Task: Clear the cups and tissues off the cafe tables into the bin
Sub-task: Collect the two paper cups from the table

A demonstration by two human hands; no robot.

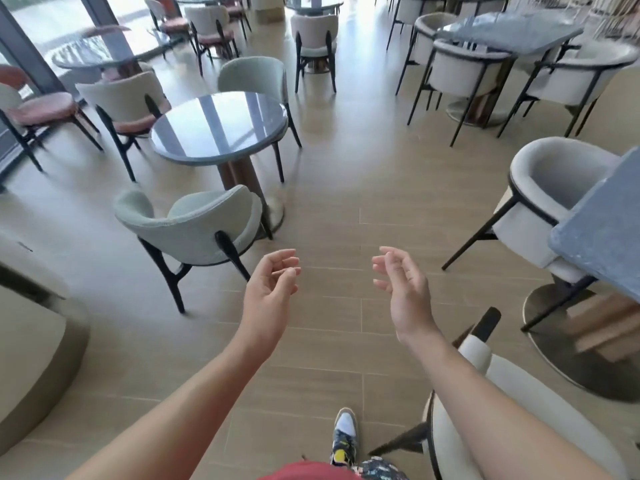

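My left hand [272, 292] and my right hand [405, 289] are raised in front of me over the wooden floor, palms facing each other. Their fingers hang loosely curled and hold nothing. No cup, tissue or bin shows in this view. A round dark glass table [221, 128] stands ahead to the left with a bare top. A square grey table [604, 233] juts in at the right edge, and another grey table [512, 31] stands far right at the back.
A pale green chair [194, 223] stands just left of my left hand. A white chair [512, 403] is close under my right forearm. A grey tub chair [550, 192] sits at the right. Open floor [346, 188] runs ahead between the tables.
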